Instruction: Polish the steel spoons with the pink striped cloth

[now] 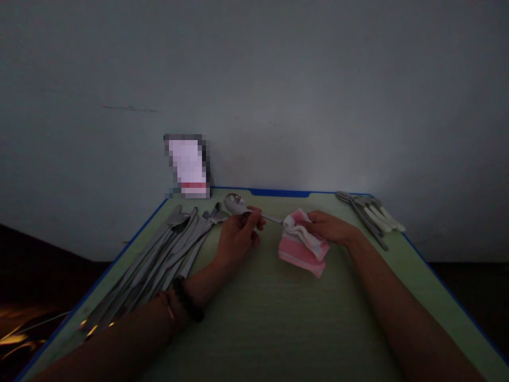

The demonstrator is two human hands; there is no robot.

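A metal spoon [235,202] is held above the table, its bowl pointing up and left. My left hand [237,233] is closed around the spoon near its neck. The handle runs right into a pink and white striped cloth [304,246], which hides its end. Pinched in my right hand [328,227] is that cloth, folded over the handle's end, with its lower part hanging loose. Beside my left forearm lies a pile of metal cutlery [159,260], with long handles and a few spoon bowls showing.
A smaller group of cutlery [371,212], some with white handles, lies at the table's far right. A blurred upright panel with a bright face [189,164] leans at the back left against the grey wall [278,95]. The pale green table [254,318] has a blue edge.
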